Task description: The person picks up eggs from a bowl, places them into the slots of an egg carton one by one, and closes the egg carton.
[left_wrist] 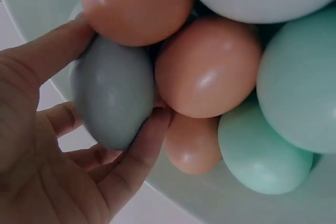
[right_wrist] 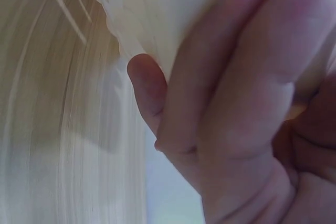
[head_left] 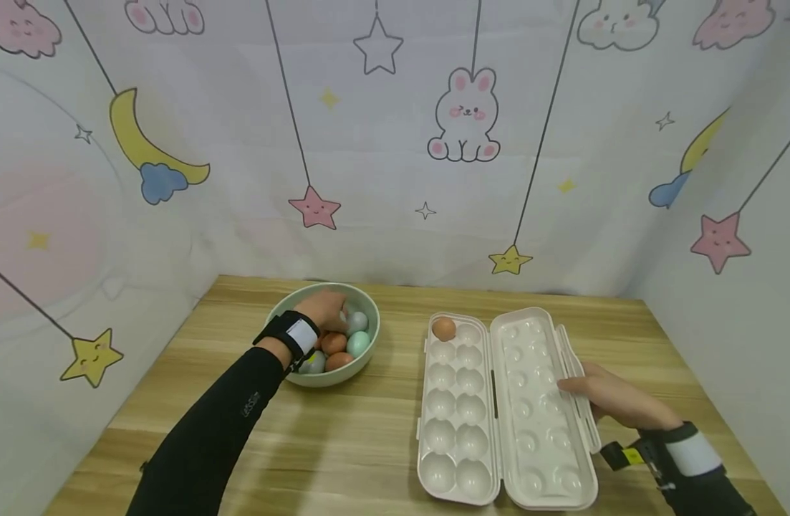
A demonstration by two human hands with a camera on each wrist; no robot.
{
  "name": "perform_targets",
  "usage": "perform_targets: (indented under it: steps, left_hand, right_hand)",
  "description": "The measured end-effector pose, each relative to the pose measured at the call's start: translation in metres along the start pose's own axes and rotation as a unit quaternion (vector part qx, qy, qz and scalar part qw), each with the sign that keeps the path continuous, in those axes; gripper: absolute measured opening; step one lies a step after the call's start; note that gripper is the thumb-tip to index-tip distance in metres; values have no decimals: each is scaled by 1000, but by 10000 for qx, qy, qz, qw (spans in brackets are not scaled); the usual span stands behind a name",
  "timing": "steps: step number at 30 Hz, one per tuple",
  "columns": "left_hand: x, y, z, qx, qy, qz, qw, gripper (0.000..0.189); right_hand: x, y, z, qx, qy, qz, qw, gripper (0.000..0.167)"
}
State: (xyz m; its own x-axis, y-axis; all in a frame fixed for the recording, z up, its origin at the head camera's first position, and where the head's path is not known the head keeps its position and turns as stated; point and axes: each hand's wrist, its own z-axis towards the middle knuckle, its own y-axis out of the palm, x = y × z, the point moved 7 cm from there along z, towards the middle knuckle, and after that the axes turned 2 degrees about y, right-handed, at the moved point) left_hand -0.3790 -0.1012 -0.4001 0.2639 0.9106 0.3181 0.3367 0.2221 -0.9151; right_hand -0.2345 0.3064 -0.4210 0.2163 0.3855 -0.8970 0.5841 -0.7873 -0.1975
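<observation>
In the head view my left hand [head_left: 326,310] reaches into a pale green bowl [head_left: 326,380] of brown, grey-white and mint-green eggs. The left wrist view shows its thumb and fingers around a grey egg [left_wrist: 113,95], beside brown eggs [left_wrist: 207,69] and a mint-green egg [left_wrist: 268,153]. To the right lies an opened white egg carton [head_left: 455,393] with two rows of cups; one brown egg [head_left: 443,329] sits in its far left cup. My right hand [head_left: 620,398] grips the outer edge of the carton's lid [head_left: 543,430], thumb on top and fingers beneath.
Everything stands on a wood-grain table [head_left: 349,437]. A white cloth wall [head_left: 395,165] printed with stars, moons and bunnies rises behind the table and along both sides. The bowl is at the back left, with bare tabletop between it and the carton.
</observation>
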Motion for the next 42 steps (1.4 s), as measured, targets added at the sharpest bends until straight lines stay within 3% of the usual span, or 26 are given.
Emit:
perform_targets:
  steps: [3,6,12,16,20,22,26,33,42]
  left_hand:
    - [-5,4,-1,-204,-195,-234,9993,13]
    - [-7,5,-1,-262,-196,-280,9991,15]
    - [-1,-3,2,-369,1,-170,9992,25]
    - [5,-10,6,-477,90,-394,9980,31]
    - [9,-13,9,-659,67,-665,9956,26]
    - [13,-13,9,-663,172,-497,9964,23]
    - [26,-15,9,-565,542,8,9969,17]
    - [56,-18,11,-355,834,201,9957,44]
    - [97,-22,20,-4,1384,865,9866,38]
  right_hand:
    - [0,1,0,22,29,-12,10000,65]
    - [1,3,0,27,23,-20,10000,65]
    - [0,-2,0,129,-35,-28,9999,68]
    - [-3,-7,-1,237,-47,-55,9997,67]
    - [-6,-8,-3,197,-63,-103,9997,65]
    - [-7,-7,-3,184,-41,-100,9998,65]
    - [-7,-6,-3,219,10,-103,9997,65]
    - [-7,-2,-2,249,30,-63,9997,64]
    - [-9,5,1,162,5,-15,9999,65]
